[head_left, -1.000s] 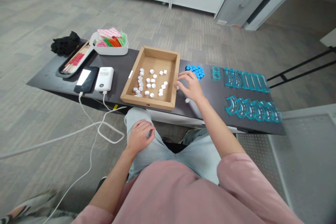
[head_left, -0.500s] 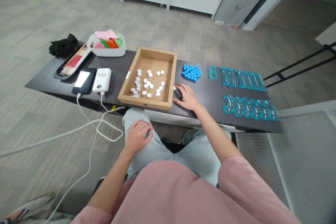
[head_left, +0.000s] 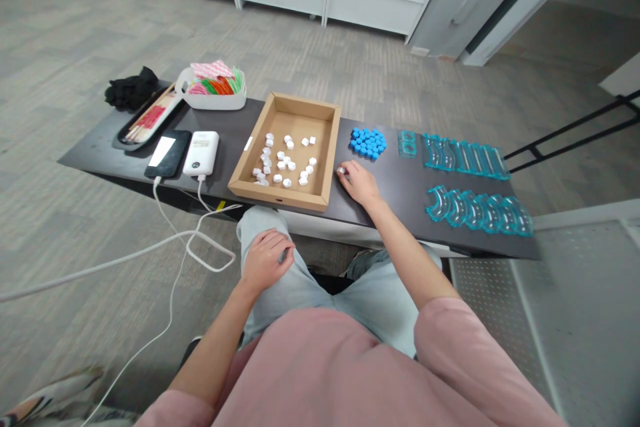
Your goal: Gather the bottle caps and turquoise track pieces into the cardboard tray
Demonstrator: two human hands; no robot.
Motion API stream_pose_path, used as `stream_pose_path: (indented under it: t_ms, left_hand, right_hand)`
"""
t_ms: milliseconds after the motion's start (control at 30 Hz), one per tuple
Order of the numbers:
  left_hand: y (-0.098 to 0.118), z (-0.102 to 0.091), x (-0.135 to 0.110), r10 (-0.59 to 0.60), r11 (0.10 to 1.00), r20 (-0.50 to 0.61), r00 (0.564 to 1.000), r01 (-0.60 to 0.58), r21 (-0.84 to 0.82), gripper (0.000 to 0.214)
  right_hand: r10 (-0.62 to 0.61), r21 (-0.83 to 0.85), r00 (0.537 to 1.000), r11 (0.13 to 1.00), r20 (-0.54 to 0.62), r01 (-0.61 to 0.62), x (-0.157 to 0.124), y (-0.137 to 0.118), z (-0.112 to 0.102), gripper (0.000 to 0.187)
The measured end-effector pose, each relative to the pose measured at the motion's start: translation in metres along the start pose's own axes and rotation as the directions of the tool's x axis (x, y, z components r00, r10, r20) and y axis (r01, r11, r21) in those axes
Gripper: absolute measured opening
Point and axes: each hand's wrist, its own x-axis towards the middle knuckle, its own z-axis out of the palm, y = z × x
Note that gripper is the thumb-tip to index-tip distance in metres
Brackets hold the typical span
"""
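Observation:
My right hand (head_left: 361,184) is over the table just right of the cardboard box (head_left: 280,197). Thumb and fingertips close round a small white hexagonal piece (head_left: 341,170), partly hidden by the fingers. Several more white hexagonal pieces (head_left: 287,161) lie loose in the box, most of them in its left and near half. On my left thigh rests my left hand (head_left: 269,257), its fingers stretched out and holding nothing. A cluster of blue hexagonal pieces (head_left: 368,143) sits on the table beyond my right hand.
Clear teal-edged plastic track pieces (head_left: 465,157) stand in rows on the table's right side. To the left are a white power bank (head_left: 201,153), a phone (head_left: 169,153) with cables, a black tray (head_left: 133,141) and a white basket (head_left: 215,101) of colourful strips.
My right hand's thumb and fingers have closed on the white hexagonal piece beside the box. My left hand stays on the thigh. The view has shifted slightly.

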Motion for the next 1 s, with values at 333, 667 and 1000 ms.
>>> stream_pose_path:
  t_ms: [333, 667, 1000]
  left_hand:
    - [-0.003, 0.004, -0.002, 0.011, 1.0, -0.013, 1.0, -0.011, 0.0, 0.033]
    - [-0.005, 0.004, -0.002, 0.031, 1.0, -0.019, 0.999, -0.031, 0.004, 0.032]
    - [-0.006, 0.006, -0.002, 0.081, 0.997, -0.08, 0.994, -0.081, -0.006, 0.031]
  right_hand:
    - [-0.157, 0.102, 0.981, 0.98, -0.114, 0.169, 0.093, -0.071, -0.022, 0.043]
    - [0.014, 0.018, 0.981, 1.0, -0.193, -0.011, 0.09, -0.01, -0.039, 0.04]
    - [0.26, -0.156, 0.958, 0.948, -0.12, -0.277, 0.037, 0.083, -0.051, 0.097]
